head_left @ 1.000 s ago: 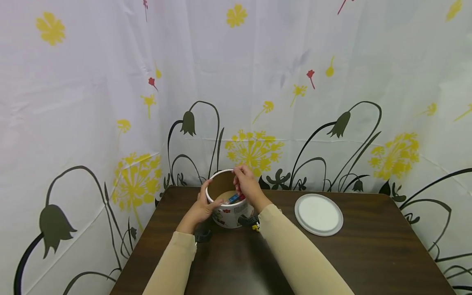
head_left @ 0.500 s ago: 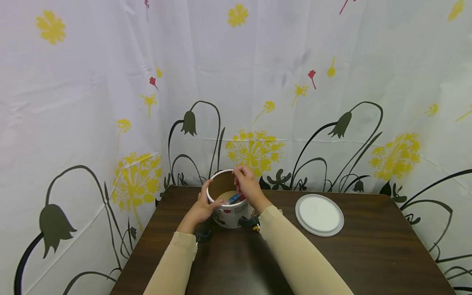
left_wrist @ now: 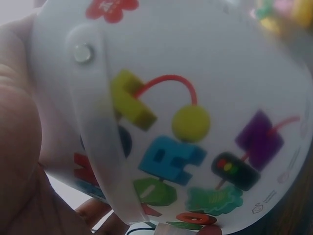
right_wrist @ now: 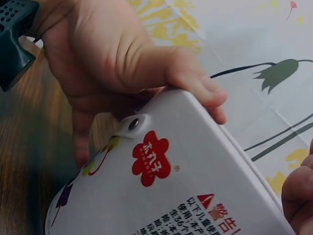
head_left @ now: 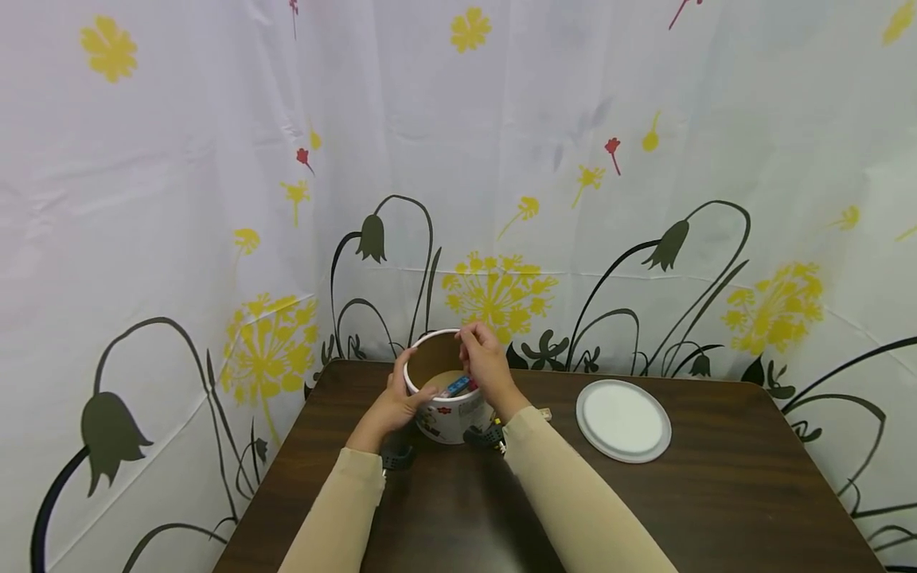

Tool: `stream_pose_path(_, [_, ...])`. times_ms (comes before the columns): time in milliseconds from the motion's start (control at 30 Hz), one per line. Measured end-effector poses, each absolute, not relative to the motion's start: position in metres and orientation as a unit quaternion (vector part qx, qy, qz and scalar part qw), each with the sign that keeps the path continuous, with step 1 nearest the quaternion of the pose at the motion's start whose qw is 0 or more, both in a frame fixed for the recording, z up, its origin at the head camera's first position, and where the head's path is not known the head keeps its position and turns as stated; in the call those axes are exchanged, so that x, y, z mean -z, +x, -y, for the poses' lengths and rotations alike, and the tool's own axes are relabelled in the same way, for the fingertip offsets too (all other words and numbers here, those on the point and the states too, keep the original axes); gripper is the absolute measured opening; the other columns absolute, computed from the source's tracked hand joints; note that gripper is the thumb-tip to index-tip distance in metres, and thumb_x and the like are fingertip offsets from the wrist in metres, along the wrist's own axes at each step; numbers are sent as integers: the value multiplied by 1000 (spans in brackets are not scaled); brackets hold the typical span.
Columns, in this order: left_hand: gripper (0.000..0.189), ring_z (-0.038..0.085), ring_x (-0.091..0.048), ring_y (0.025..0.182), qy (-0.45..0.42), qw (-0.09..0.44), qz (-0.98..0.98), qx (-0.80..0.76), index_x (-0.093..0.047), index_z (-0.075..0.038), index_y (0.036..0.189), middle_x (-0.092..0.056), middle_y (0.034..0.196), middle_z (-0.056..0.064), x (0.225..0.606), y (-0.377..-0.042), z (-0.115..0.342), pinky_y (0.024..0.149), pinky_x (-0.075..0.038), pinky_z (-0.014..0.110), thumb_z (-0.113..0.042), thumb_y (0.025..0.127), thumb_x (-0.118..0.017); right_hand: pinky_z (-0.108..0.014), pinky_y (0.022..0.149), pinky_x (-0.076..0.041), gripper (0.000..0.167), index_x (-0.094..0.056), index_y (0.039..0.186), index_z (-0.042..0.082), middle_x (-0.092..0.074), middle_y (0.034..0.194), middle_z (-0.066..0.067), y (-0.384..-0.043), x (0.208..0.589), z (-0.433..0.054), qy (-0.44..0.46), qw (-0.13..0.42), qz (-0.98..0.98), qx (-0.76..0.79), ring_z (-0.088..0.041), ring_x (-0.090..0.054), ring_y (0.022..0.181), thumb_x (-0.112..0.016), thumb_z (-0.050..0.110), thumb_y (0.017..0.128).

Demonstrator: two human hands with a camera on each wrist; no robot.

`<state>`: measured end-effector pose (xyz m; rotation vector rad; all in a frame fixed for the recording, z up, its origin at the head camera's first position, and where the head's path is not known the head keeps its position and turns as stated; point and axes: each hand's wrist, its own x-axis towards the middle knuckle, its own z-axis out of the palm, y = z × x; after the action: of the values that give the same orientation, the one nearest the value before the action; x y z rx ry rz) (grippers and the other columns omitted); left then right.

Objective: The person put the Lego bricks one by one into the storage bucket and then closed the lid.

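Observation:
A white round toy bucket (head_left: 444, 426) with a brown inside and printed letters and shapes stands on the dark wooden table. My left hand (head_left: 392, 407) grips its left side, thumb over the near rim. In the left wrist view, the left palm (left_wrist: 22, 127) lies beside the bucket's plastic handle strap (left_wrist: 95, 127). My right hand (head_left: 487, 364) is bent over the far right part of the opening, fingers curled; I cannot tell what they pinch. Blue (head_left: 456, 386) and red pieces show inside, near the left thumb. The right wrist view catches only right fingers (right_wrist: 299, 191) at its edge.
A white round lid (head_left: 623, 420) lies flat on the table (head_left: 716, 477) to the right. A small wooden piece (head_left: 546, 414) sits beyond the right sleeve (head_left: 566, 493). Behind the table hangs a white flowered curtain (head_left: 716, 119).
Both hands keep nearly the same place at the bucket. The head view has shifted slightly, and more of the small wooden piece shows beside the right sleeve.

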<state>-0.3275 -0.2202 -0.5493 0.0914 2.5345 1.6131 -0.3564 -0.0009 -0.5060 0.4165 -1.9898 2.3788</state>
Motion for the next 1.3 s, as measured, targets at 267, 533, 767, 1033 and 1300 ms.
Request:
stream_pose_path(267, [105,54,-40,145,34,54,-847,-528,-15,-37,170,-26,163,32,551,-328,221,122,-36,67,-53,91,-83,-28,50,-38,32,-56,119,-1,-52,79,0,-350,509,-15,154,-3,536,-830,-13,-43,57,-52,30,116])
stream_pose_path(533, [104,56,-35,149,26,62,-841,-536,-14,-39,170,-22,166,31,550,-328,222,123,-32,71,-50,92,-82,-25,49,-39,31,-54,121,-2,-53,79,0,-334,515,-39,134,-15,520,-844,-13,-44,57,-48,28,117])
stream_pose_path(767, [104,54,-36,148,29,65,-840,-538,-13,-40,170,-23,165,30,548,-327,220,124,-32,69,-50,92,-81,-28,52,-40,32,-56,122,0,-54,83,-2,-317,529,-65,79,-14,582,-809,-15,-45,60,-48,30,116])
stream_pose_path(1033, [106,55,-39,146,25,73,-840,-537,-12,-41,170,-24,164,29,548,-327,221,123,-34,69,-55,92,-81,-27,50,-43,26,-59,119,-3,-56,82,-3,-297,556,-84,13,-19,627,-779,-16,-48,59,-51,21,115])
stream_pose_path(1300, [106,55,-40,145,25,73,-842,-534,-12,-41,170,-25,164,30,547,-325,220,122,-35,69,-55,91,-81,-31,58,-50,18,-66,115,1,-60,91,-6,-276,587,-97,-23,-66,736,-673,-19,-55,67,-64,18,108])
